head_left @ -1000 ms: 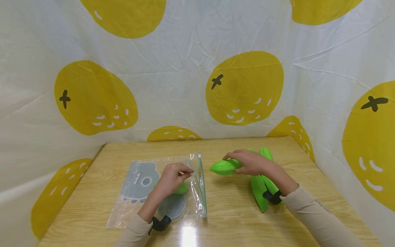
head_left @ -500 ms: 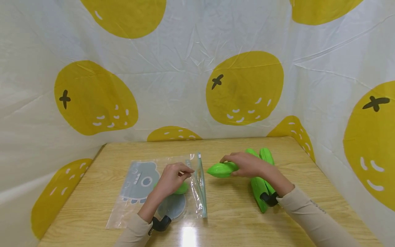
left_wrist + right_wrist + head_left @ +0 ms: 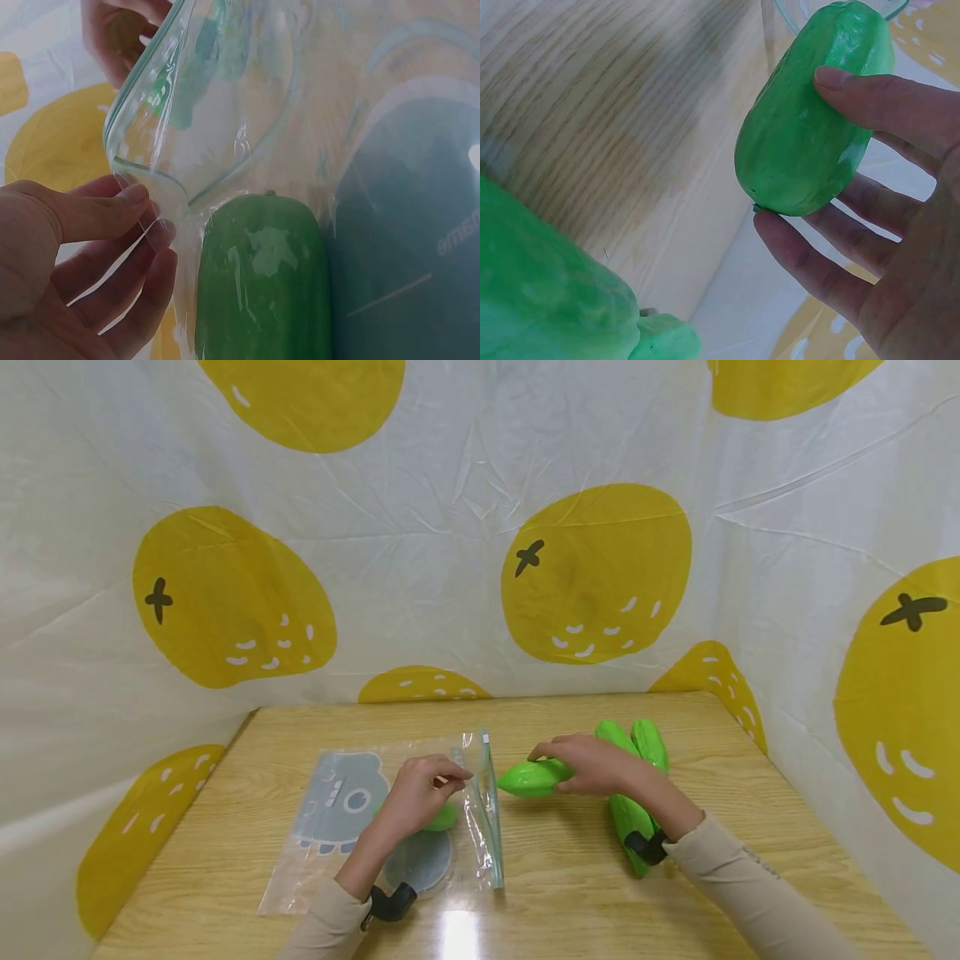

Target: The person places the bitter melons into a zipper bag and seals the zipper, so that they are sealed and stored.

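Observation:
My left hand (image 3: 420,793) pinches the edge of a clear zip bag (image 3: 300,881) near its mouth, between thumb and fingers. Inside the bag lies one green cucumber-shaped vegetable (image 3: 262,277), partly behind the hand in the head view. The bag mouth gapes toward the right, its teal zip strips apart. From above, my right hand (image 3: 592,764) grips another glossy green cucumber-like vegetable (image 3: 528,778), thumb on one side and fingers on the other. The pointed end of this vegetable is right at the bag's mouth.
Several more green vegetables (image 3: 632,818) lie on the wooden table (image 3: 570,902) at the right, partly under the right forearm. A grey cartoon print (image 3: 348,793) covers part of the bag. A white curtain (image 3: 420,585) with yellow fruit shapes stands behind the table and at both sides.
My right hand has moved left and slightly nearer to me, bringing the held green vegetable up to the bag's mouth. My left hand has kept its pinch in place.

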Action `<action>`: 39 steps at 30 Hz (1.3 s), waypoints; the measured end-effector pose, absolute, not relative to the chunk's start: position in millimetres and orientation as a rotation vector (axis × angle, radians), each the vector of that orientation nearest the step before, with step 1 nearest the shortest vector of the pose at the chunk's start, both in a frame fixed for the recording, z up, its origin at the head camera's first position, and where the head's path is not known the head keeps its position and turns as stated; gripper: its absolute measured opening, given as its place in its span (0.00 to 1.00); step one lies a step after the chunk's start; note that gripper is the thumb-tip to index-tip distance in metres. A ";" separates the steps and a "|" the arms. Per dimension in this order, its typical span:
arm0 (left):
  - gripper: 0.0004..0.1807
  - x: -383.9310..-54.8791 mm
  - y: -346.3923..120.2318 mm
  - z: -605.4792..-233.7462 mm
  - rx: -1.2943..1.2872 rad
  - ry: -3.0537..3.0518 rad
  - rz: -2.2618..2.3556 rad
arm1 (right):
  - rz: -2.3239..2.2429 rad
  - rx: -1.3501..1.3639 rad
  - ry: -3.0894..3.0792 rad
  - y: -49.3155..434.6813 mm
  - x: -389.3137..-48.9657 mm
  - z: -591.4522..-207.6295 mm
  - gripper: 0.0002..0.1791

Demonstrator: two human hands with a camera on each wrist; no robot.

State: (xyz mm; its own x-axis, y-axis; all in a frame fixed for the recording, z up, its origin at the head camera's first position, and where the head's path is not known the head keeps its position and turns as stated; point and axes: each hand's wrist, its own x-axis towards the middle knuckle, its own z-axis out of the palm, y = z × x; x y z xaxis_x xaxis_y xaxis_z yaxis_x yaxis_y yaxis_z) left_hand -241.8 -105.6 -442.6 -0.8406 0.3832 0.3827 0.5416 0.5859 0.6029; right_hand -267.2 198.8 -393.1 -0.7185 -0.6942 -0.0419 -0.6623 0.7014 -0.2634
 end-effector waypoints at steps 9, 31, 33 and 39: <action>0.09 -241.6 -105.6 -441.8 -0.763 -2.610 -1.098 | -0.341 -1.096 2.760 194.5 -267.7 -397.6 0.28; 0.09 -242.4 -108.2 -441.8 -0.785 -2.587 -1.084 | -0.346 -1.060 2.759 182.6 -270.0 -406.9 0.26; 0.09 -242.6 -108.2 -441.8 -0.788 -2.586 -1.084 | -0.354 -1.065 2.761 182.3 -270.1 -407.9 0.26; 0.08 -242.6 -108.0 -440.2 -0.783 -2.585 -1.081 | -0.380 -1.070 2.761 180.5 -270.6 -409.7 0.26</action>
State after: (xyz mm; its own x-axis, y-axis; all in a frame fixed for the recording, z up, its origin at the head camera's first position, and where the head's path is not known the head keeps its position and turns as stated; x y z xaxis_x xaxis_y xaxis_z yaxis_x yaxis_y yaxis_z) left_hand -242.6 -108.0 -440.2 -0.8303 0.3864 0.4016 0.5572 0.5848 0.5895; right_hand -270.6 180.5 -409.7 -0.7324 -0.6787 -0.0534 -0.6390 0.7124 -0.2900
